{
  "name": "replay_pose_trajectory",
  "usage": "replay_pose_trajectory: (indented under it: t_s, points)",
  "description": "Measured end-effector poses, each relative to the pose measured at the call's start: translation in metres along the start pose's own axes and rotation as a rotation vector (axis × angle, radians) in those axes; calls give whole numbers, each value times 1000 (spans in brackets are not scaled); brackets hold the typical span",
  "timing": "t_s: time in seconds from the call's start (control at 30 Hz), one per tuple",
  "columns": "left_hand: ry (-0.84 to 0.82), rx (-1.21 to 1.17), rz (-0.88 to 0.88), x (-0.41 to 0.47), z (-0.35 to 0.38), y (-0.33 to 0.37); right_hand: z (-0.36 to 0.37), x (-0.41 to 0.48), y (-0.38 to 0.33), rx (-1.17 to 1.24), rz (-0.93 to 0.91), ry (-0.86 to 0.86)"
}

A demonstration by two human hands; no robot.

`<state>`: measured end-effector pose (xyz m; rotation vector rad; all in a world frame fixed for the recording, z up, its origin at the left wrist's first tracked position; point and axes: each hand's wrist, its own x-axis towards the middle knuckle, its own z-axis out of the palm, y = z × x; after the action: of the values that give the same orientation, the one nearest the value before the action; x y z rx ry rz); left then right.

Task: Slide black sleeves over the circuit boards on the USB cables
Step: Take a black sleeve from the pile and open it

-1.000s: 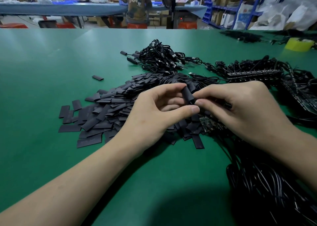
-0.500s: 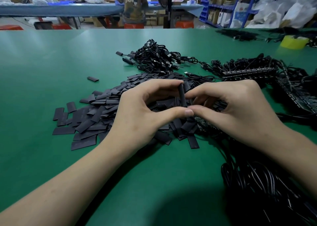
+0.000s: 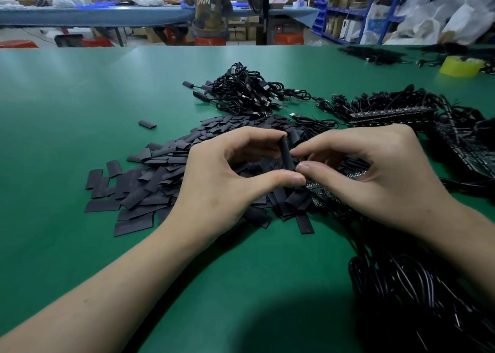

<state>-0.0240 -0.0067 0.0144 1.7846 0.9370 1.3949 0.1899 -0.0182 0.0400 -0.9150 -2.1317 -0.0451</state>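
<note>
Sleeve (image 3: 284, 153): stands nearly upright at centre frame, pinched near top and bottom between curled forefinger and thumb of left hand (image 3: 227, 175). Meets right hand (image 3: 375, 170) at the lower end, gripped there too by that hand's curled thumb and forefinger, presumably with the circuit board being fed in; hidden behind the fingertips, so cannot tell how far in. Best handled, by judgement, thus: squeeze the sleeve's folded edges lightly to open the flat mouth, line the board up with the tube's length, feed straight without twisting, stop on covering both ends of the board. Ease off at any snag rather than forcing. Counted outward: one sleeve in hand; one stray sleeve (image 3: 146, 124) alone, left of centre; one loose pile of flat sleeves (image 3: 160, 181) beneath and left of the hands, dozens at least, too many to count. One bundle of finished cables (image 3: 241, 90) above centre, with at least three sleeved ends poking out leftward. One strip of bare boards (image 3: 391, 114) at upper right; one dark heap of cables (image 3: 415, 299) at lower right, uncountable. One yellow tape roll (image 3: 462, 67) at far upper right on green table (image 3: 80, 98). Two people (image 3: 211, 6) plainly seated along the top edge.
</note>
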Motion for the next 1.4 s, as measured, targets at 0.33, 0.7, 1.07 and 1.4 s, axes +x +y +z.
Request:
replay_pose_trajectory:
  t_s: [0.33,0.7,1.07,1.4]
  points:
    - [4,-4,-14,0,0,1,0,0,0,14,11,-46]
    - [-15,83,50,0,-1,3,3,-1,-3,0,36,-2]
    - [59,176,81,1,1,0,-1,3,-6,208,257,-181]
    - [104,-40,-141,3,4,-15,3,3,-4,219,253,-245]
